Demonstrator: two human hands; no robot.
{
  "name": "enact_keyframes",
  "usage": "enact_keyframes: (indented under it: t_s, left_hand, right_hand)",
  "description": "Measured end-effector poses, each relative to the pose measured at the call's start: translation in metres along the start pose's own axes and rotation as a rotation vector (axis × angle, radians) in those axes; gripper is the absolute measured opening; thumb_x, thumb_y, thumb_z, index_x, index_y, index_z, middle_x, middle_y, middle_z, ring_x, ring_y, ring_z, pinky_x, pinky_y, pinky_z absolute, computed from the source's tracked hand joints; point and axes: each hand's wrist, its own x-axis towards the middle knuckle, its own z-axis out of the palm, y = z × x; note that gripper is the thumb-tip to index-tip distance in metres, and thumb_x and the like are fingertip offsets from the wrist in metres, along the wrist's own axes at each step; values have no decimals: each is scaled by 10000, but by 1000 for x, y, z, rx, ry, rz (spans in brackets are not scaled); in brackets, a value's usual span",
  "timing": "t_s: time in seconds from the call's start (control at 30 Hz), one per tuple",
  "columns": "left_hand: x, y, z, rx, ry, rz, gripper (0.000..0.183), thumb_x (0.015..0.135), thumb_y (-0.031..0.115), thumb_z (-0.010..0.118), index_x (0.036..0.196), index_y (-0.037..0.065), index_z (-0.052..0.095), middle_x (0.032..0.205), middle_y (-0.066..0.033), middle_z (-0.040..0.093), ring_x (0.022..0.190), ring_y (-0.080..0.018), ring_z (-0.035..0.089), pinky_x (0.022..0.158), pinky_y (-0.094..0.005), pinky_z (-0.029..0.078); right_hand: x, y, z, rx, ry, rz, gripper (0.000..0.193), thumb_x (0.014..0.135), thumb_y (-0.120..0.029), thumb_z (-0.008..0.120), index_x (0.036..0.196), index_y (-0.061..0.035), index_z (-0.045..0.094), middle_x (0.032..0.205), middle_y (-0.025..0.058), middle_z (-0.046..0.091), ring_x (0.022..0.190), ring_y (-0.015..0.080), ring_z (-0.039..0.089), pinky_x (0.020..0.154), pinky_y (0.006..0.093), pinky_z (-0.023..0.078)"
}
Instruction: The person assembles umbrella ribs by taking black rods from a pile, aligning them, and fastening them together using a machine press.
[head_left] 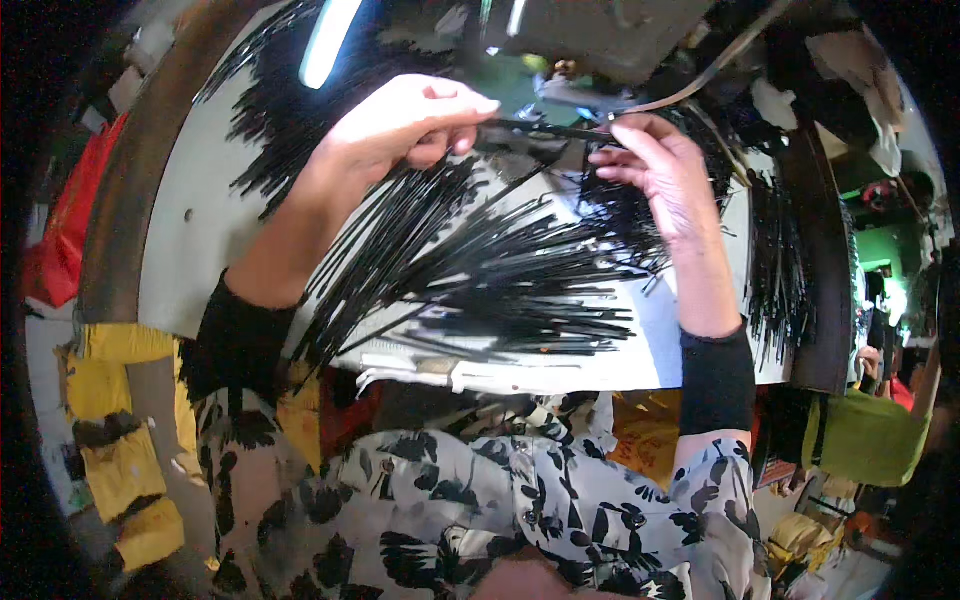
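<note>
A thin black strip (550,130) is stretched level between my two hands above the far part of the white table. My left hand (410,120) pinches its left end between thumb and fingers. At the other end, my right hand (660,165) is closed on the strip with thumb and forefinger, its lower fingers loosely curled. Below them, a fanned heap of long black strips (520,270) covers the middle of the table. Another dense pile of black strips (290,110) lies beyond my left forearm. The exact kind of strip cannot be made out.
Past my hands stands blurred equipment under a bright tube lamp (330,40). More black strips (775,270) lie along the right edge of the white table (190,260). White cords (450,375) run along its front edge. A red bag (70,220) is at left.
</note>
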Motion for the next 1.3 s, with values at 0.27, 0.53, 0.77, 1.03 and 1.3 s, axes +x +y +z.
enact_keyframes:
  t_s: [0.27,0.53,0.77,1.03,1.3]
  left_hand:
    - [-11,3,19,27,-145,15,221,819,257,619,846,38,619,583,-24,564,385,-13,384,358,-158,247]
    - [-24,11,-2,365,63,136,297,855,303,558,870,11,608,599,-28,569,404,-33,417,372,-177,312]
    - [-30,-8,-13,942,173,251,322,785,318,610,891,15,624,643,-71,587,495,-173,529,479,-286,427]
    - [-19,-12,-4,1223,254,242,312,720,308,582,833,23,637,703,-159,615,685,-314,612,641,-362,483]
    - [-19,-2,-16,1100,206,201,328,695,278,571,833,-12,635,702,-178,610,639,-290,613,638,-346,482]
  right_hand:
    - [-28,-17,39,-1072,-204,-574,222,735,-233,660,868,-56,655,825,112,622,776,281,580,697,342,461]
    - [-34,-18,23,-756,-320,-86,177,750,-120,609,878,2,621,654,30,577,598,73,527,567,229,419]
    - [-36,-26,30,-505,-440,219,207,788,-112,587,973,-24,561,647,-14,583,539,28,492,487,183,395]
    - [-31,-16,29,-457,-452,208,190,814,-159,598,962,-44,565,647,-8,597,510,32,497,440,170,386]
    - [-31,-17,29,-402,-441,214,206,810,-156,600,975,-39,558,656,11,610,506,43,510,442,175,401]
